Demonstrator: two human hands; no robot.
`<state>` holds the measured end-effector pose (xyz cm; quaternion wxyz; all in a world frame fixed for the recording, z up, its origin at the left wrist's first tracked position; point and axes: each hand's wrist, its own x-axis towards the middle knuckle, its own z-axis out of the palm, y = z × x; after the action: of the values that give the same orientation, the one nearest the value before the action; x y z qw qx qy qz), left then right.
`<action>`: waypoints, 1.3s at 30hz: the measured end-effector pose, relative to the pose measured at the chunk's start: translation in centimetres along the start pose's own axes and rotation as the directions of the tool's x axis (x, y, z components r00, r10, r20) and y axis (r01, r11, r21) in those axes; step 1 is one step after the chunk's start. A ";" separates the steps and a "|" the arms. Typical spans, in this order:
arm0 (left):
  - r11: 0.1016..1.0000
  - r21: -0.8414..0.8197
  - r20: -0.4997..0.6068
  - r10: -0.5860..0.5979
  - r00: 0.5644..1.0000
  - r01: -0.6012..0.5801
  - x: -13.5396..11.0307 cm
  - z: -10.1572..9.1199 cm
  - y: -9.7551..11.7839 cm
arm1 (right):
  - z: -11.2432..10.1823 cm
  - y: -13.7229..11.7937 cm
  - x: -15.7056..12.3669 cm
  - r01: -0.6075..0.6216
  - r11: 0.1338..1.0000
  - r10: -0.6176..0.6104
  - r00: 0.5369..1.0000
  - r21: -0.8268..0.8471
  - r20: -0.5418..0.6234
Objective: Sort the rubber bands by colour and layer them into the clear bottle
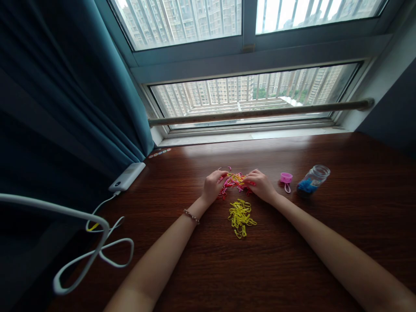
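A mixed heap of small pink and yellow elastic bands (234,182) lies on the dark wooden table (279,260). My left hand (212,186) rests at the heap's left side with its fingers curled into the bands. Opposite it, my right hand (261,184) pinches into the heap from the right. What exactly each hand grips is too small to see. Nearer to me lies a separate pile of yellow bands (241,215), with neither hand touching it.
A pink lid (286,178) and a clear jar (312,178) on its side with blue bands inside lie to the right. A white power bank (127,176) with a white cable (97,247) sits at the left by the blue curtain (65,86). A window runs behind.
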<state>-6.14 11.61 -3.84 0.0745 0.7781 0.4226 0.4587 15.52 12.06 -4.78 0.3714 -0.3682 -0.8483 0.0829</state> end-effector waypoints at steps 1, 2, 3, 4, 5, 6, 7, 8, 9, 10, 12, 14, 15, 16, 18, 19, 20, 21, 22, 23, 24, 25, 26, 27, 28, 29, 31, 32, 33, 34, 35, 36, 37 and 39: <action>1.000 -0.021 0.020 0.023 1.000 -0.023 0.0 0.0 0.4 | 0.0 0.0 0.0 -0.041 0.999 0.042 0.998 0.028 -0.040; 0.998 -0.045 0.044 0.045 0.998 -0.043 0.0 0.0 0.8 | -0.1 -0.1 0.0 -0.084 0.994 0.089 0.993 0.065 -0.076; 0.996 -0.071 0.075 0.066 0.995 -0.061 -0.1 0.0 1.2 | -0.2 -0.1 0.0 -0.127 0.986 0.138 0.985 0.108 -0.105; 0.992 -0.102 0.115 0.089 0.989 -0.077 -0.2 0.0 1.8 | -0.2 -0.1 0.1 -0.164 0.974 0.185 0.975 0.156 -0.127; 0.986 -0.136 0.165 0.116 0.979 -0.094 -0.3 0.1 2.3 | -0.3 -0.1 0.1 -0.198 0.957 0.230 0.963 0.212 -0.141; 0.979 -0.173 0.224 0.147 0.963 -0.110 -0.4 0.1 2.8 | -0.3 -0.1 0.1 -0.228 0.935 0.274 0.950 0.272 -0.148; 0.969 -0.211 0.285 0.184 0.941 -0.126 -0.5 0.2 3.3 | -0.3 -0.1 0.1 -0.255 0.907 0.318 0.937 0.335 -0.148; 0.958 -0.247 0.342 0.224 0.913 -0.143 -0.6 0.2 3.7 | -0.3 -0.1 0.1 -0.279 0.873 0.359 0.922 0.399 -0.141; 0.947 -0.278 0.388 0.265 0.883 -0.162 -0.7 0.3 4.0 | -0.3 -0.1 0.2 -0.302 0.832 0.400 0.908 0.465 -0.126; 0.937 -0.299 0.420 0.300 0.857 -0.181 -0.7 0.4 4.2 | -0.3 0.0 0.3 -0.323 0.784 0.438 0.893 0.529 -0.104; 0.934 -0.287 0.432 0.326 0.841 -0.214 -0.7 0.5 4.3 | -0.4 -0.1 0.4 -0.352 0.676 0.498 0.866 0.647 -0.050; 0.961 -0.191 0.364 0.259 0.895 -0.201 -0.5 0.5 3.7 | -0.7 -0.3 0.6 -0.357 0.577 0.517 0.856 0.734 0.010; 0.979 -0.118 0.301 0.195 0.934 -0.166 -0.3 0.4 3.3 | -0.9 -0.4 0.6 -0.355 0.541 0.505 0.862 0.763 0.042; 0.993 -0.039 0.229 0.121 0.966 -0.115 -0.2 0.4 2.8 | -1.0 -0.6 0.7 -0.353 0.515 0.482 0.873 0.781 0.076; 0.994 0.106 0.108 -0.019 0.994 0.007 0.1 0.2 1.5 | -1.4 -1.0 0.7 -0.355 0.495 0.409 0.900 0.793 0.148; 0.985 0.160 0.089 -0.074 0.993 0.059 0.2 0.1 0.9 | -1.5 -1.2 0.7 -0.366 0.489 0.366 0.910 0.792 0.195; 0.974 0.202 0.096 -0.122 0.988 0.101 0.3 0.1 0.3 | -1.6 -1.4 0.7 -0.390 0.478 0.321 0.911 0.787 0.257; 0.963 0.234 0.128 -0.168 0.978 0.135 0.3 0.1 -0.2 | -1.6 -1.7 0.6 -0.429 0.462 0.274 0.902 0.777 0.335; 0.953 0.256 0.169 -0.210 0.963 0.163 0.3 0.1 -0.6 | -1.6 -2.0 0.5 -0.475 0.444 0.223 0.880 0.760 0.420; 0.945 0.272 0.213 -0.246 0.946 0.184 0.2 0.1 -0.9 | -1.6 -2.2 0.5 -0.520 0.429 0.175 0.850 0.739 0.497; 0.939 0.284 0.254 -0.271 0.929 0.197 0.2 0.2 -1.2 | -1.6 -2.4 0.5 -0.552 0.424 0.142 0.823 0.718 0.549; 0.935 0.291 0.285 -0.285 0.915 0.200 0.1 0.3 -1.3 | -1.5 -2.5 0.5 -0.561 0.433 0.129 0.813 0.705 0.568; 0.935 0.296 0.308 -0.286 0.907 0.194 0.0 0.3 -1.4 | -1.5 -2.5 0.5 -0.546 0.459 0.142 0.824 0.701 0.549; 0.936 0.300 0.324 -0.279 0.904 0.182 0.0 0.4 -1.4 | -1.4 -2.5 0.5 -0.510 0.504 0.178 0.851 0.698 0.493; 0.938 0.304 0.335 -0.267 0.904 0.164 -0.1 0.4 -1.4 | -1.4 -2.3 0.5 -0.458 0.568 0.232 0.886 0.684 0.401; 0.940 0.309 0.342 -0.252 0.905 0.145 -0.1 0.4 -1.3 | -1.4 -2.1 0.6 -0.402 0.648 0.283 0.916 0.647 0.286; 0.943 0.317 0.349 -0.213 0.913 0.099 -0.2 0.5 -1.1 | -1.2 -1.5 0.6 -0.300 0.823 0.313 0.948 0.482 0.055; 0.944 0.322 0.349 -0.189 0.918 0.072 -0.2 0.5 -1.0 | -1.1 -1.2 0.5 -0.254 0.891 0.285 0.958 0.375 -0.029; 0.944 0.327 0.348 -0.162 0.923 0.042 -0.3 0.5 -1.0 | -0.9 -0.9 0.4 -0.210 0.938 0.239 0.968 0.276 -0.075; 0.943 0.334 0.347 -0.137 0.928 0.014 -0.3 0.5 -0.9 | -0.7 -0.6 0.3 -0.165 0.967 0.185 0.979 0.195 -0.088; 0.940 0.341 0.346 -0.116 0.931 -0.009 -0.3 0.6 -0.9 | -0.5 -0.3 0.2 -0.120 0.983 0.132 0.988 0.136 -0.083; 0.936 0.350 0.343 -0.103 0.934 -0.026 -0.4 0.6 -0.8 | -0.2 -0.1 0.1 -0.076 0.993 0.082 0.994 0.095 -0.066; 0.932 0.360 0.339 -0.096 0.936 -0.034 -0.4 0.6 -0.8 | 0.0 0.0 0.0 -0.036 0.997 0.039 0.998 0.064 -0.045; 0.926 0.376 0.327 -0.101 0.940 -0.031 -0.4 0.7 -0.8 | 0.3 0.1 -0.2 0.026 1.000 -0.026 1.000 0.014 -0.003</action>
<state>-6.14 12.01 -4.91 0.0042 0.8376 0.4971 0.2266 15.45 12.06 -5.14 0.3763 -0.3547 -0.8518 0.0836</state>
